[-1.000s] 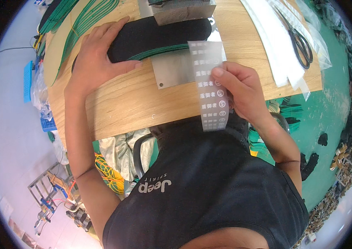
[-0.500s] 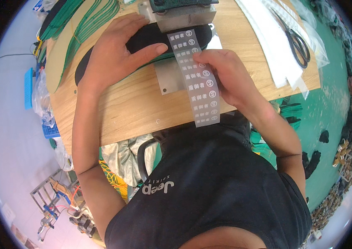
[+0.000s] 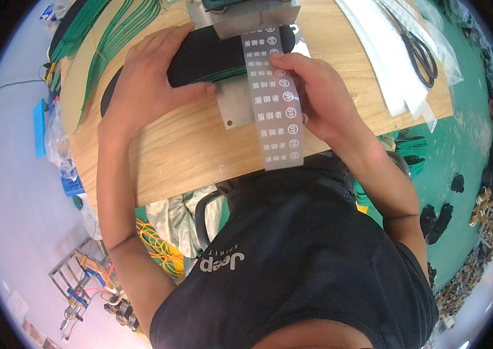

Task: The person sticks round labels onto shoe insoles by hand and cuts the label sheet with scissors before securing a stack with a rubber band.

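My left hand (image 3: 144, 81) lies with fingers spread over a stack of black insoles (image 3: 223, 53) with green undersides. Its thumb stretches out past the near edge of the stack. Between the thumb and fingers of my right hand (image 3: 319, 96) is a translucent strip (image 3: 274, 131) printed with rows of white marks. The far end of the strip lies across the insoles and meets the lower edge of a metal press block (image 3: 255, 22). Its near end hangs over the table edge. Under the stack, a flat metal plate (image 3: 233, 107) shows.
Green-edged insoles (image 3: 121, 32) and beige sheets lie at the far left of the wooden table (image 3: 182, 154). White sheets (image 3: 368, 52) and black-handled scissors (image 3: 421, 58) are at the right. A blue tray (image 3: 39, 128) stands beyond the left edge. Dark piles cover the floor at right.
The strip and my right hand have moved farther away, toward the press block. My left thumb has shifted off the top of the insoles to their near side. The view has moved slightly.
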Action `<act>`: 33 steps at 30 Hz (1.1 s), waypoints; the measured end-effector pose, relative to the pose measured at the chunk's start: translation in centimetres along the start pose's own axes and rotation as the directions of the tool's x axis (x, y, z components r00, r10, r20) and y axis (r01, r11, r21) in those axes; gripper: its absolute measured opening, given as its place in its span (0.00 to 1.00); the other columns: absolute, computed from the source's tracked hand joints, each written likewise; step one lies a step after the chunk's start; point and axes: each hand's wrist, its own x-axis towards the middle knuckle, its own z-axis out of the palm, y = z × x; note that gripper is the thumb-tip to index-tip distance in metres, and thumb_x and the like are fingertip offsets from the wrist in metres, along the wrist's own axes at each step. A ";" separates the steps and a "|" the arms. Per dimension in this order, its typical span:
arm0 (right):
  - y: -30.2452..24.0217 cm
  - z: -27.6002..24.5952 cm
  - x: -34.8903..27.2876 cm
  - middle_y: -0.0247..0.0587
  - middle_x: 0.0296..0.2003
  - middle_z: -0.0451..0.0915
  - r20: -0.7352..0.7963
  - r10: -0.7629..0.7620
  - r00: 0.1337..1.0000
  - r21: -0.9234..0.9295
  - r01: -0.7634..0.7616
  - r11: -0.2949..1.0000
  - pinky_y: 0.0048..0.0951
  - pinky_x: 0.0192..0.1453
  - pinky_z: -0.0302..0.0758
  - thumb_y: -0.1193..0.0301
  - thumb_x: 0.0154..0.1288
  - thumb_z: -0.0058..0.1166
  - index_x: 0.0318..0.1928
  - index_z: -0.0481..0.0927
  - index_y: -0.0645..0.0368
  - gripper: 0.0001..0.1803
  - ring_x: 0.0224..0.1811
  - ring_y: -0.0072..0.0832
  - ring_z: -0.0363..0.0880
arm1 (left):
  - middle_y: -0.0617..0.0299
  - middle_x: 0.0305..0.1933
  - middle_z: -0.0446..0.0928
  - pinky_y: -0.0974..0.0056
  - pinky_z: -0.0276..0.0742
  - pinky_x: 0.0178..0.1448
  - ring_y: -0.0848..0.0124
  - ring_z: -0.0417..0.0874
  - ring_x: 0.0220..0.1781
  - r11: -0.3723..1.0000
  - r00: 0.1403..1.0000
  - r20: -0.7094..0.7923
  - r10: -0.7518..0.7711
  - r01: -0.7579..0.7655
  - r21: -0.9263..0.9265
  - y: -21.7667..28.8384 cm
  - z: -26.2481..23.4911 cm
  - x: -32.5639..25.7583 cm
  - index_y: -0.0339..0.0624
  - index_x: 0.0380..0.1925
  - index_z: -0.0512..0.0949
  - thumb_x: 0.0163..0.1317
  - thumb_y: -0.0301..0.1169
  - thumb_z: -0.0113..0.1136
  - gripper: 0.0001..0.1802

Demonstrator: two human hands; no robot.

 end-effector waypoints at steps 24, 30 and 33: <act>-0.2 1.4 -1.6 0.34 0.22 0.78 -0.123 -0.055 0.991 -0.104 0.042 0.994 0.20 0.24 0.71 0.67 0.64 0.51 0.31 0.78 0.65 0.12 0.20 0.17 0.74 | 0.52 0.56 0.73 0.61 0.66 0.62 0.56 0.73 0.58 0.997 0.995 -0.083 -0.053 0.048 -0.060 -0.2 -0.2 -0.8 0.42 0.56 0.71 0.50 0.35 0.66 0.31; -0.8 0.9 -3.7 0.31 0.21 0.77 0.046 -0.025 0.999 -0.293 0.038 0.955 0.17 0.20 0.66 0.66 0.64 0.52 0.30 0.80 0.64 0.13 0.18 0.13 0.72 | 0.54 0.47 0.78 0.61 0.71 0.56 0.59 0.77 0.50 0.987 0.933 -0.322 0.160 -0.142 0.081 3.7 -2.4 -3.2 0.38 0.45 0.78 0.48 0.20 0.64 0.20; -0.8 1.1 -4.2 0.29 0.21 0.77 0.142 -0.012 0.990 -0.293 0.054 0.955 0.15 0.18 0.63 0.66 0.64 0.53 0.30 0.80 0.63 0.12 0.17 0.12 0.70 | 0.57 0.43 0.78 0.61 0.73 0.49 0.61 0.78 0.45 0.947 0.885 -0.344 0.314 -0.265 0.181 5.4 -2.2 -2.6 0.40 0.40 0.81 0.43 0.20 0.66 0.20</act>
